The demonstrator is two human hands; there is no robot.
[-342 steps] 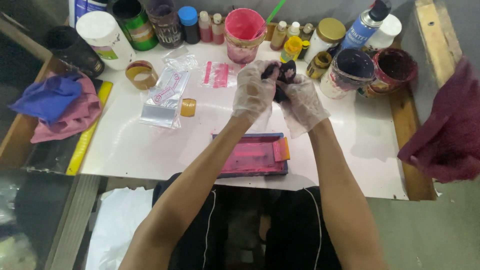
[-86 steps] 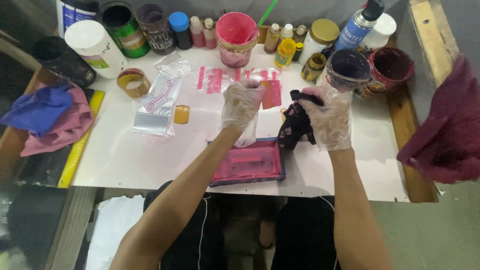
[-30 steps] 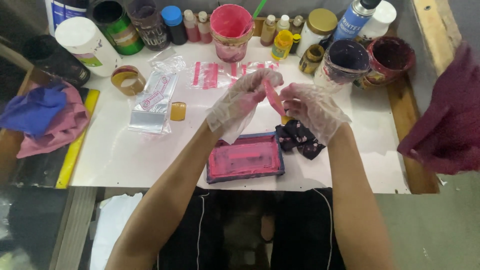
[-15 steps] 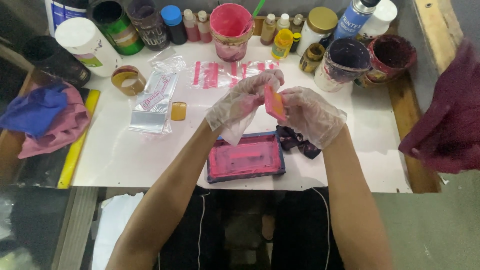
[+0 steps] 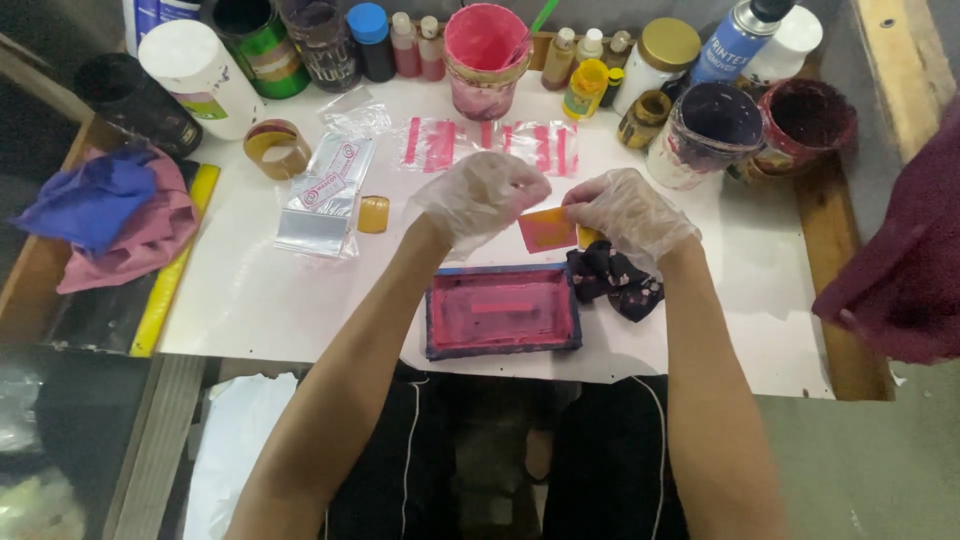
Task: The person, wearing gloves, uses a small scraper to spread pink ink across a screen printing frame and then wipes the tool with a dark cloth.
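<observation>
Both gloved hands meet above the pink tray (image 5: 503,310); the left hand (image 5: 482,193) and right hand (image 5: 628,208) pinch a small pink-orange card (image 5: 546,230); a dark cloth (image 5: 612,283) lies just beside the tray.

dark rag (image 5: 613,280) set down; both hands now pinch orange card (image 5: 546,229)

Bare white tabletop (image 5: 250,300) lies open to the left of the pink-stained tray (image 5: 503,310), and more to the right of the dark rag (image 5: 612,280). The back edge is crowded: pink cup (image 5: 486,60), small bottles (image 5: 585,88), dark tub (image 5: 705,135), spray can (image 5: 735,40). Plastic sleeves (image 5: 322,195) and a tape roll (image 5: 275,148) clutter the far left.
</observation>
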